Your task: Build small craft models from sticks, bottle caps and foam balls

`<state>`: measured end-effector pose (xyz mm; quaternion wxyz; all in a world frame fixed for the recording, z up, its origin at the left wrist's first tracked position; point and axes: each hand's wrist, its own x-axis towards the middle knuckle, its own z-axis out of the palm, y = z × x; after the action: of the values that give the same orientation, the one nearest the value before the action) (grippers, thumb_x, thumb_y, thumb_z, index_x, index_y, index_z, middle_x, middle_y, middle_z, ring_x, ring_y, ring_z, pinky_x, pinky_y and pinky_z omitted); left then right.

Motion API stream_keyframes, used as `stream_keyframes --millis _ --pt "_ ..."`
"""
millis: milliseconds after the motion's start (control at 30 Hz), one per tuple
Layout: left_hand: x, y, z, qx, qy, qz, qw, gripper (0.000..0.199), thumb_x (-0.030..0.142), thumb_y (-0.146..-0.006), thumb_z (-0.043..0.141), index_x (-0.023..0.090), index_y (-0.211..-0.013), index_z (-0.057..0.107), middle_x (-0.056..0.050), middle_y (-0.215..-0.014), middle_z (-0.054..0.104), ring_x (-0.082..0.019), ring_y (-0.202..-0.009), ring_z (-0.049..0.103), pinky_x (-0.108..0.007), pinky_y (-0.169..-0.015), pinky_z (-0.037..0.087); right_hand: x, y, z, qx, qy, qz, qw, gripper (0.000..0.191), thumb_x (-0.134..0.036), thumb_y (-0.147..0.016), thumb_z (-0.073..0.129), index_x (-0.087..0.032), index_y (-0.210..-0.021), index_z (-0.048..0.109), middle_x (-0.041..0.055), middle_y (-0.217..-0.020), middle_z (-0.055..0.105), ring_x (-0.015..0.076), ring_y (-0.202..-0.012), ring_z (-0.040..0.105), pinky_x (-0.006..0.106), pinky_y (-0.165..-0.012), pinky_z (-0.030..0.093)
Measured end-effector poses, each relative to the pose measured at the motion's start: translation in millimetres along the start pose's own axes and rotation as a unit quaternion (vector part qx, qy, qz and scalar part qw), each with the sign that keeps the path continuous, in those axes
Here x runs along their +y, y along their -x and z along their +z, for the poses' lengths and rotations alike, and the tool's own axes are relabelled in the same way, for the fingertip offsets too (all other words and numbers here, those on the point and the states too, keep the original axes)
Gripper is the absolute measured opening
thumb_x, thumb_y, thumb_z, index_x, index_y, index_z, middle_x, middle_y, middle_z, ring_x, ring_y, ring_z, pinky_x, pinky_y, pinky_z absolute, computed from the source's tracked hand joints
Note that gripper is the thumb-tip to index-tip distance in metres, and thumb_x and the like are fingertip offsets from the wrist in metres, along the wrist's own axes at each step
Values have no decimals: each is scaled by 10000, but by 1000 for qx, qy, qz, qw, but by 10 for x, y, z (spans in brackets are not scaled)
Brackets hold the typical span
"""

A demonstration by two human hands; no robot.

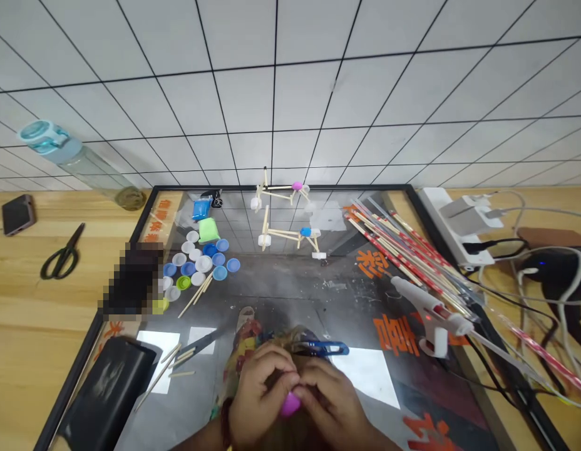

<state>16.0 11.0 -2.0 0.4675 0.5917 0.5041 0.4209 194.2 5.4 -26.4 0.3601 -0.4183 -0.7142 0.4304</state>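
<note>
At the bottom centre, my left hand (pixel 260 394) and my right hand (pixel 332 398) meet, their fingertips pinched together on a small magenta piece (pixel 290 404) that looks like soft clay. A blue-handled tool (pixel 323 348) lies just beyond my fingers. Two small stick models with bottle-cap wheels stand farther back: one carries a magenta lump (pixel 297 186), the other a blue lump (pixel 306 232). Left of them lie bottle caps (pixel 203 264), a green packet (pixel 208 230) and a blue packet (pixel 201 208).
Wrapped sticks (pixel 403 250) and a white glue gun (pixel 431 313) lie on the right, beside a power strip (pixel 454 228) and cables. Leftward are scissors (pixel 61 257), a phone (pixel 18 215), a bottle (pixel 93 169), a black case (pixel 109 394) and loose sticks (pixel 196 294).
</note>
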Motion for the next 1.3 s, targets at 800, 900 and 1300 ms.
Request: stream_keyframes --millis 800,900,1300 --pt "-334 -268 145 41 159 -1 986 353 507 -727 771 154 -715 757 -16 -661 691 -118 -618 560 -246 -609 455 64 -248 -15 169 -134 57 975 489 -644 -594 842 -205 -656 635 -22 -607 593 118 -575 507 285 -596 462" --pt "-368 -290 85 66 164 -2 984 272 430 -725 781 159 -745 771 -22 -712 721 -124 -661 591 -250 -651 477 21 -248 -7 146 -132 52 979 494 -659 -611 829 -202 -689 658 -8 -652 630 130 -622 547 291 -649 482" --pt "-284 -138 -46 69 132 11 989 212 364 -697 816 165 -749 761 -28 -730 734 -137 -674 623 -262 -665 495 6 -272 39 79 -28 -10 996 422 -616 -788 710 -207 -691 748 22 -672 680 164 -664 602 310 -678 474"
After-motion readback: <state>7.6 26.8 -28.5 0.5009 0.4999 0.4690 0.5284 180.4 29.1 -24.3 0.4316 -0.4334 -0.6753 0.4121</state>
